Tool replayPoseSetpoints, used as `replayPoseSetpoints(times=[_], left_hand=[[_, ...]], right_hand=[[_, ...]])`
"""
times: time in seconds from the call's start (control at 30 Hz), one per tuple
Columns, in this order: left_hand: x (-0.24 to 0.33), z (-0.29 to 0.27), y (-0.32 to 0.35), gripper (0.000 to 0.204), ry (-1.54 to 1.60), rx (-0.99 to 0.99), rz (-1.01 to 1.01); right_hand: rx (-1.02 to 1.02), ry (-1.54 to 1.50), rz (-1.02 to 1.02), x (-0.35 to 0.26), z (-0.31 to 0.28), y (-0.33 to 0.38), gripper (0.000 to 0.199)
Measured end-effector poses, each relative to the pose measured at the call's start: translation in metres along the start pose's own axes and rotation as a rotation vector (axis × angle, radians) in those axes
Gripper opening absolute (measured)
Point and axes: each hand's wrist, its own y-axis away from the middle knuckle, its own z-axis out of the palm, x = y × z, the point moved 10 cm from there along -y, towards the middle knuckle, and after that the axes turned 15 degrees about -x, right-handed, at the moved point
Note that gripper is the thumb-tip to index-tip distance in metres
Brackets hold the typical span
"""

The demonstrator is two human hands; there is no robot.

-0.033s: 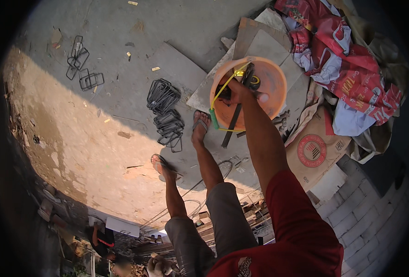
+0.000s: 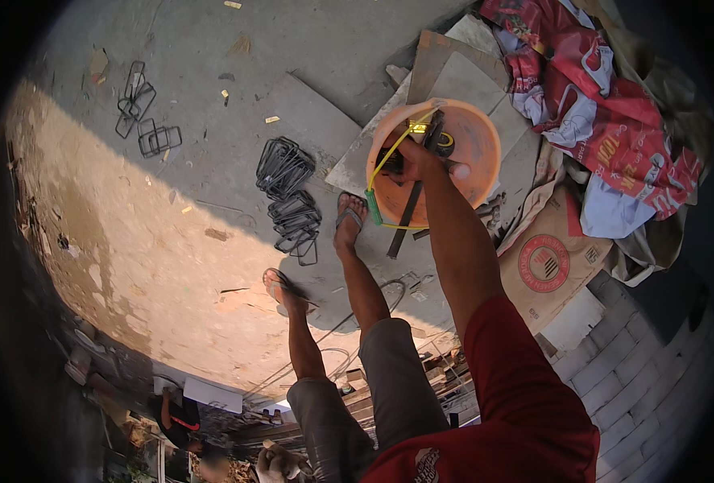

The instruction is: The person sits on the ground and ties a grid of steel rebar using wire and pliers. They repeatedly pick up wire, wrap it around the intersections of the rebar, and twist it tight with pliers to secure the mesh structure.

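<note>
My right hand (image 2: pixel 407 158) reaches down into an orange plastic bucket (image 2: pixel 483 179), below the red sleeve and bare forearm. Its fingers look curled around something dark beside the bucket's inner wall, but what they hold is hidden. A yellow wire handle (image 2: pixel 382 166) with a green grip (image 2: pixel 373 207) leans over the rim. A long dark bar (image 2: pixel 406 219) sticks out over the near edge, and a yellow piece (image 2: pixel 418 127) shows just beyond the hand. At the lower edge, left of my legs, a pale gloved hand (image 2: pixel 273 465) seems to be my left; its fingers are unclear.
Bent dark metal frames lie in a pile (image 2: pixel 285 168) left of the bucket, and several loose ones (image 2: pixel 160 140) farther left. Cardboard sheets (image 2: pixel 461 87) lie under the bucket. Crumpled red-and-white sheeting (image 2: pixel 606 105) and a brown paper sack (image 2: pixel 526 282) are at right; another person (image 2: pixel 175 423) is lower left.
</note>
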Motion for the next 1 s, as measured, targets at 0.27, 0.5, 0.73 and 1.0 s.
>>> replayPoseSetpoints(times=[0.27,0.5,0.73,1.0], left_hand=[[-0.011,0.007,-0.008,0.016,0.295,0.206,0.104],[-0.007,0.007,-0.013,0.015,0.269,0.061,0.194],[-0.067,0.026,-0.017,0.019,0.361,0.065,0.36],[-0.164,-0.053,-0.059,0.038,0.339,0.326,0.603]], right_hand=[[-0.098,-0.057,-0.204,-0.004,0.008,0.005,0.017],[-0.107,0.04,-0.395,-0.008,0.007,0.046,0.029],[0.245,0.725,-0.381,0.164,0.038,0.267,0.046],[0.152,0.825,0.395,0.443,0.059,0.378,0.028]])
